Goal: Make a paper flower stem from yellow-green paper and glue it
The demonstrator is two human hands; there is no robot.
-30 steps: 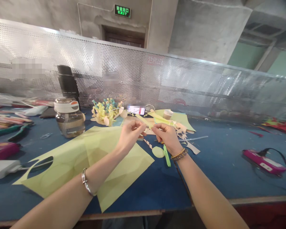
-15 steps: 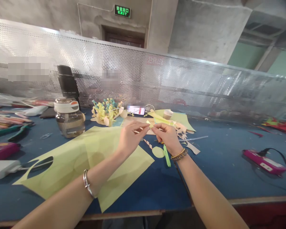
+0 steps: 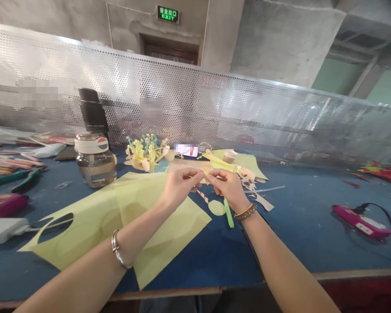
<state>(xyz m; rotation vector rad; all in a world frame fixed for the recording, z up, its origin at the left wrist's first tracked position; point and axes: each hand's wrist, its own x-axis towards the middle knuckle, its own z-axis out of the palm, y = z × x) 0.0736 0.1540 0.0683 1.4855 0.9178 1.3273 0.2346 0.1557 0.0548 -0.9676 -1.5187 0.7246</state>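
Observation:
My left hand [image 3: 181, 186] and my right hand [image 3: 227, 184] meet fingertip to fingertip above the blue table. Both are closed in a pinch on a small yellow paper piece [image 3: 206, 177], mostly covered by the fingers. Under the left forearm lies a large yellow-green sheet [image 3: 172, 237] with a hole cut near its left end. Just below the hands rest a round yellow-green paper disc [image 3: 217, 208] and a bright green cutter-like tool [image 3: 229, 214]. A striped stick [image 3: 202, 196] lies beside the disc.
A lidded water bottle [image 3: 96, 163] and a black bottle [image 3: 93, 111] stand at left. Behind the hands are yellow and teal paper flowers [image 3: 146, 150], a lit phone [image 3: 187, 150] and paper scraps [image 3: 262, 201]. A magenta power strip [image 3: 361, 221] lies right; a perforated metal screen [image 3: 189, 104] borders the back.
The fingertips of both hands have closed further over the small yellow paper piece, so less of it shows. The things on the table have stayed put.

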